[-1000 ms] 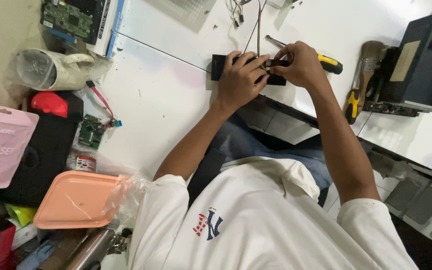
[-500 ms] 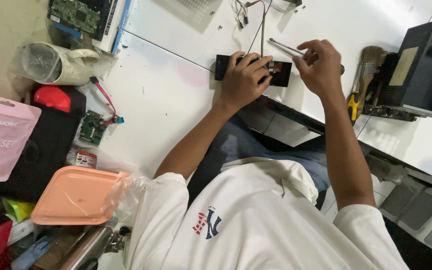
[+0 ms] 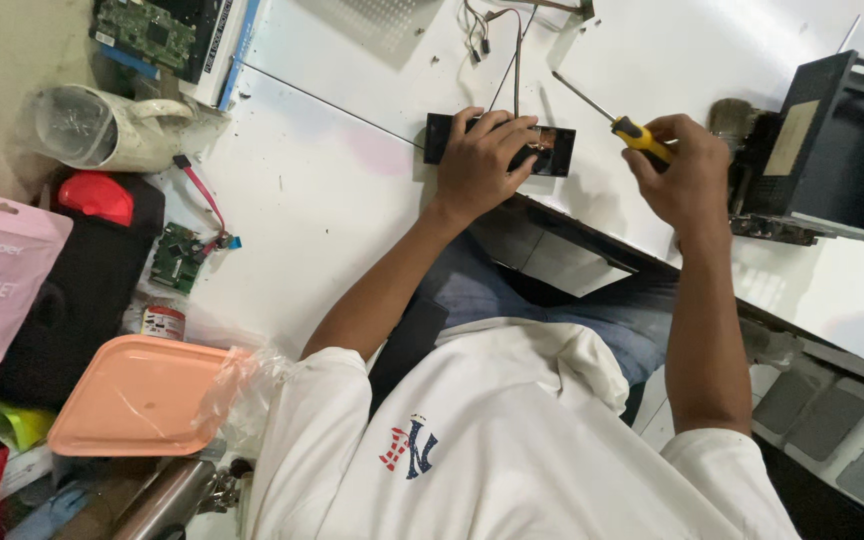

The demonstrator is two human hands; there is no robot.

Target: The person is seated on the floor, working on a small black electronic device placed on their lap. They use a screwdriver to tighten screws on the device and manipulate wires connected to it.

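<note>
Left hand [image 3: 480, 160] spread flat, pinning small black device [image 3: 499, 143] on white table [image 3: 332, 190]; long axis runs crosswise under fingers. Judged light, rigid, fragile at wires; grip by short ends. Right hand [image 3: 687, 180] fisted around screwdriver [image 3: 607, 112], shaft pointing up-left, clear of device.

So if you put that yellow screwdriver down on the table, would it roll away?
Probably a little: the screwdriver has a round-looking handle and a thin straight shaft, and the white table looks flat and smooth. It looks stiff, and likely light, since the right hand lifts it alone.
</note>
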